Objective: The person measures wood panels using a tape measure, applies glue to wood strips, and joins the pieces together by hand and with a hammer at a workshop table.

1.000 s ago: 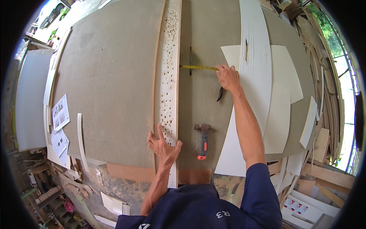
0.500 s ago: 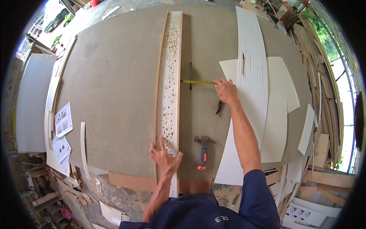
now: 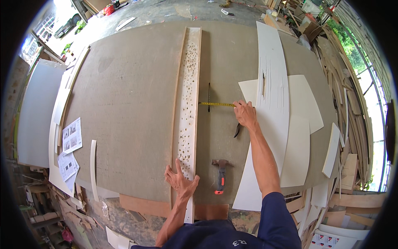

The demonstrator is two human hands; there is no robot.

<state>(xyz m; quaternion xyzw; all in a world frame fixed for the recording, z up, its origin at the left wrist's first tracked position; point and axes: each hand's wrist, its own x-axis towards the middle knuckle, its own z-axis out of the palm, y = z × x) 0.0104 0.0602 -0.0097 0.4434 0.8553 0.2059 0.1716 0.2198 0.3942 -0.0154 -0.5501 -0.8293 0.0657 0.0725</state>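
A long, narrow white board (image 3: 186,124) with raised wooden edges and many small holes runs away from me over a large grey-brown work surface. My left hand (image 3: 181,182) lies across its near part, fingers spread, the thumb at the right edge and other fingers at the left edge. My right hand (image 3: 245,113) is closed on a tape measure, its case hidden. The yellow tape (image 3: 217,104) stretches from the board's right edge to my fingers, crossing a thin dark rod (image 3: 209,91). Below that hand shows a curved black handle (image 3: 236,131). A hammer (image 3: 221,176) lies right of the board.
White sheets (image 3: 296,137) overlap at the right, the top one (image 3: 273,79) scratched and slit. Printed papers (image 3: 72,135) and a white strip (image 3: 93,170) lie at the left. Wood offcuts (image 3: 352,112) are stacked beyond the right edge. A red container (image 3: 109,10) stands on the far floor.
The whole scene sits lower in the picture, with more of the far floor showing. Both hands keep their places against the board and the tape.
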